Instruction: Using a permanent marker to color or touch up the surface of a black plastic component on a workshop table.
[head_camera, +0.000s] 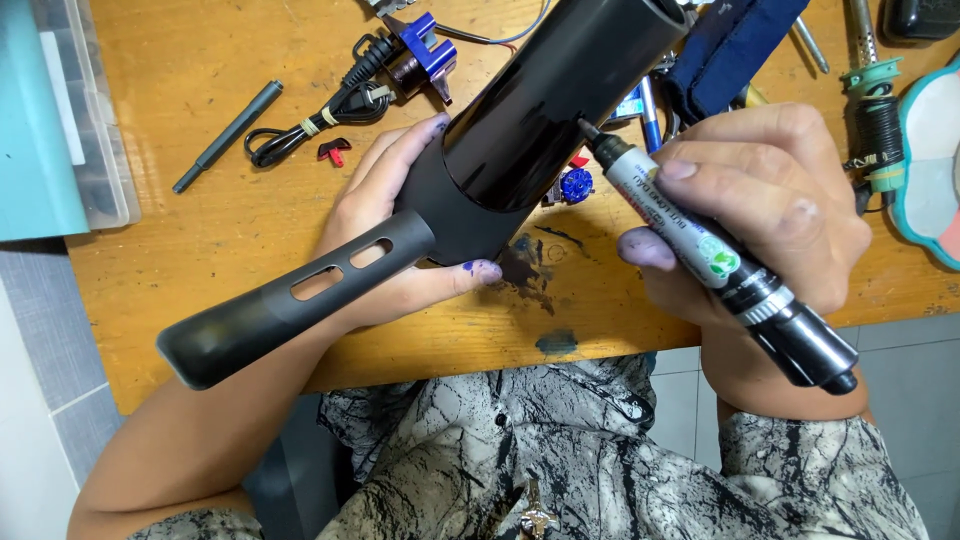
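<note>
Dryer (520, 110) cradled from below in left hand (400, 215), grip wrapped round its neck; marker (700, 250) pinched tight in right hand (770, 210), tip touching the barrel, above table (200, 210).

open worktop (200, 250) left of the black housing (480, 150), only a black pen (228, 135) and coiled cord (310, 125) on it. right side tight: soldering iron (870, 110) and blue pouch (735, 40) crowd the back edge. plastic box (90, 120) blocks far left.
</note>
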